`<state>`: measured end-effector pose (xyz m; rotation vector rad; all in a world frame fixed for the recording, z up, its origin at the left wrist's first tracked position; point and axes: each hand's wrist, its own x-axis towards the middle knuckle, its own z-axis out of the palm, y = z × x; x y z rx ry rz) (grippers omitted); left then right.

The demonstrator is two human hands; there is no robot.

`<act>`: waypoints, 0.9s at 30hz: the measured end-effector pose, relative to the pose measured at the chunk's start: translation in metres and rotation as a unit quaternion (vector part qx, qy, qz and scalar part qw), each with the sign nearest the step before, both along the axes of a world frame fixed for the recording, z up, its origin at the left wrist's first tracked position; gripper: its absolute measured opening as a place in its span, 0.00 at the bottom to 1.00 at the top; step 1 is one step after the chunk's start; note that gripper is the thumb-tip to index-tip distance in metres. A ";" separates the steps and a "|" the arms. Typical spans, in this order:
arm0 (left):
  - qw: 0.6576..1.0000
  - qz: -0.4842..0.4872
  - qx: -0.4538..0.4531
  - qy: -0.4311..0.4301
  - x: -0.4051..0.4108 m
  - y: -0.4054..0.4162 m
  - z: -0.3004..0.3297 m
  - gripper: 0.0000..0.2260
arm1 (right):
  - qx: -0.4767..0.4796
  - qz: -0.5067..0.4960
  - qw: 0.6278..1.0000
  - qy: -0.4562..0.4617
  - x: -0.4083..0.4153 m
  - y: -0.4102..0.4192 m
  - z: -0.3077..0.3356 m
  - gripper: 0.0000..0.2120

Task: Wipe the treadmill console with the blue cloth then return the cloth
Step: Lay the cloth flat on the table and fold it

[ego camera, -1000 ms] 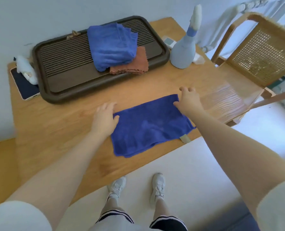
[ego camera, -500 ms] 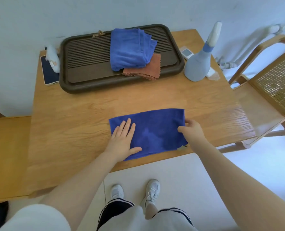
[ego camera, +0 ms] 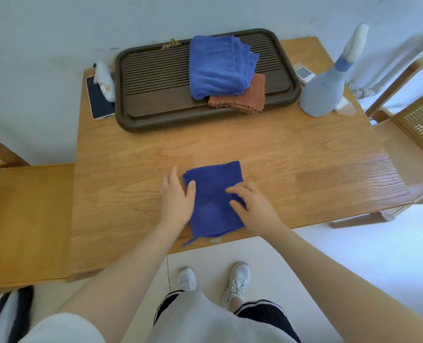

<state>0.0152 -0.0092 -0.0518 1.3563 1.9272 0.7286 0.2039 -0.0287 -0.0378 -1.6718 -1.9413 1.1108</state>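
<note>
Folded blue cloth (ego camera: pixel 214 194) lies between both hands: left hand (ego camera: pixel 178 196) flat, right hand (ego camera: pixel 251 200) pressing.

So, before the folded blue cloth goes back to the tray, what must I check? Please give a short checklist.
1. Dark blue cloth folded compactly: ok.
2. Left hand on its left edge: ok.
3. Right hand fingers resting on cloth: ok.
4. Cloth fully on table: not ok, loop hangs over near edge.
5. Free space in tray: ok, left part bare.
6. Firm grip for lifting: cannot tell.
</note>
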 end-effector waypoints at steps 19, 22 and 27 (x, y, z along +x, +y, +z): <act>0.948 -0.311 -0.063 0.022 0.004 -0.027 0.022 0.10 | -0.033 0.105 0.986 -0.126 0.037 0.012 0.026 0.07; 0.971 -0.223 -0.088 0.003 0.012 -0.010 0.027 0.16 | -0.081 -0.009 0.991 -0.107 0.036 0.022 0.013 0.09; 0.954 -0.221 0.077 0.190 0.022 -0.018 0.011 0.18 | 0.158 0.010 0.957 -0.245 0.033 0.009 -0.005 0.18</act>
